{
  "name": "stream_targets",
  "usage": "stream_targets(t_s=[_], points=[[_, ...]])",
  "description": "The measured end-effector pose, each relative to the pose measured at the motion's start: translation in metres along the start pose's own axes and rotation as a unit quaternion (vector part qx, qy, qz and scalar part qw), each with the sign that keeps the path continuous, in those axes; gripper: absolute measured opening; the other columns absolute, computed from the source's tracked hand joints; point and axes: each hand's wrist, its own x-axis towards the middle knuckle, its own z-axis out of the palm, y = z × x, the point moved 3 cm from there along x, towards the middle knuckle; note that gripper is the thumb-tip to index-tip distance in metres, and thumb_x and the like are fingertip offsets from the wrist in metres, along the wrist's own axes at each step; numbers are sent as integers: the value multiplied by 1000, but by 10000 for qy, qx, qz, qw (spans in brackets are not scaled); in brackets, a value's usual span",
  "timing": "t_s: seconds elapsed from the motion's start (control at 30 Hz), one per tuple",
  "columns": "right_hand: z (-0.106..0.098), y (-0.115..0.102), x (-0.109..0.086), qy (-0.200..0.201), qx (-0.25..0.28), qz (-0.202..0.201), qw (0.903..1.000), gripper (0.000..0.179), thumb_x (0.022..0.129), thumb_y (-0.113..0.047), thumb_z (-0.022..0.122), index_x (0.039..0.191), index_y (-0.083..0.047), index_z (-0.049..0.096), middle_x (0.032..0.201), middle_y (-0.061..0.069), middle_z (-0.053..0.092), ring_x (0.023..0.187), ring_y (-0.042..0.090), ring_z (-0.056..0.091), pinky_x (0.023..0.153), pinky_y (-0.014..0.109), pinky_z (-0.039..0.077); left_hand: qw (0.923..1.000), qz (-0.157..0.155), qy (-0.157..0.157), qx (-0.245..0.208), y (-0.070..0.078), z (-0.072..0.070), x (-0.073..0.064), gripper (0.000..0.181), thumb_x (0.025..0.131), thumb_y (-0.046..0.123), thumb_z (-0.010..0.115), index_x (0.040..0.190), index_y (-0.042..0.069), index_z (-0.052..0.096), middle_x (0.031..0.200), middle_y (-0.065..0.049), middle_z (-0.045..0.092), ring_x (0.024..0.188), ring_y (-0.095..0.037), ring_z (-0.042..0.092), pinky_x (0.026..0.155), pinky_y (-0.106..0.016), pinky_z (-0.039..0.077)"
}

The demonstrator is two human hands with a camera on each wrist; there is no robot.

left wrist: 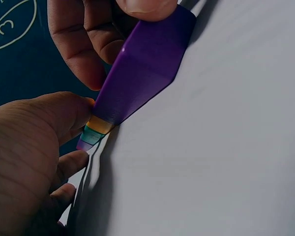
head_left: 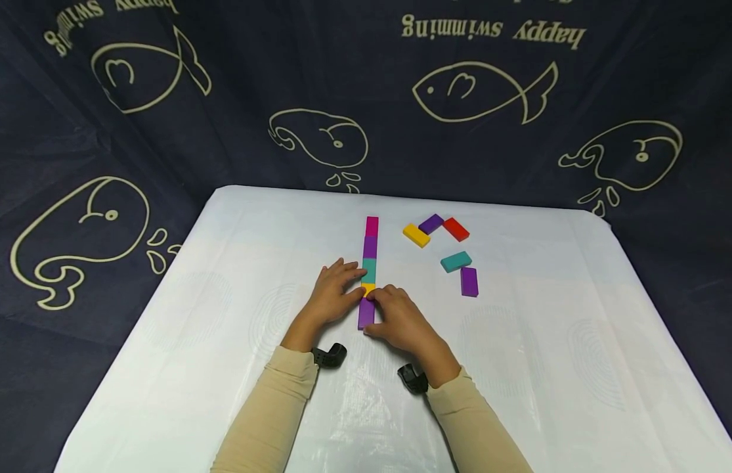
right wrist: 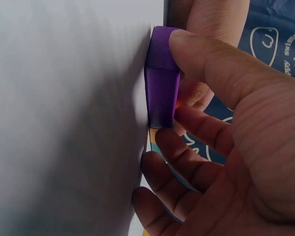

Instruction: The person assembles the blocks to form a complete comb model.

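Note:
A straight row of flat blocks lies on the table, running away from me. Its near end is a purple block (head_left: pixel 366 315), followed by a yellow block (head_left: pixel 368 288), a teal block (head_left: pixel 369 269), another purple block (head_left: pixel 370 247) and a pink block (head_left: pixel 372 226). My right hand (head_left: pixel 404 322) pinches the near purple block lengthwise, thumb on its near end face and index finger at its far end, as the right wrist view shows. From the left side, my left hand (head_left: pixel 333 292) touches the row, thumb at the yellow block and fingertips beside the teal one.
Right of the row lie loose blocks: a yellow one (head_left: pixel 416 235), a purple one (head_left: pixel 431 224), a red one (head_left: pixel 456 229), a teal one (head_left: pixel 456 261) and a purple one (head_left: pixel 469 282). A white cover (head_left: pixel 224 394) spreads over the table, with a dark printed cloth (head_left: pixel 366 79) behind.

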Motion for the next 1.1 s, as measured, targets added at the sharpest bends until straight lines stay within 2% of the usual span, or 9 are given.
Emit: stream_targets(t_s=[0.73, 0.93, 1.1], points=[[-2, 0, -1, -18, -2, -161, 9999, 57, 80, -25, 85, 126, -2, 61, 120, 12, 61, 113, 29, 53, 102, 41, 44, 10000, 33, 41, -28, 0, 0, -1, 41, 94, 23, 65, 132, 9, 64, 143, -14, 53, 144, -39, 29, 116, -64, 11], [-8, 4, -2, -217, 309, -67, 9993, 58, 81, -26, 83, 129, -3, 60, 125, 12, 60, 116, 28, 54, 105, 43, 43, 10000, 27, 17, -57, 0, 0, -1, 42, 94, 23, 65, 134, 9, 63, 144, -15, 52, 144, -39, 29, 116, -64, 10], [-21, 18, -3, -343, 620, 25, 9975, 57, 85, -26, 80, 133, -5, 58, 130, 11, 59, 122, 25, 53, 109, 44, 40, 9998, -60, -20, -181, -2, 0, -1, 43, 95, 24, 65, 135, 10, 62, 145, -14, 52, 145, -38, 29, 117, -61, 9]])
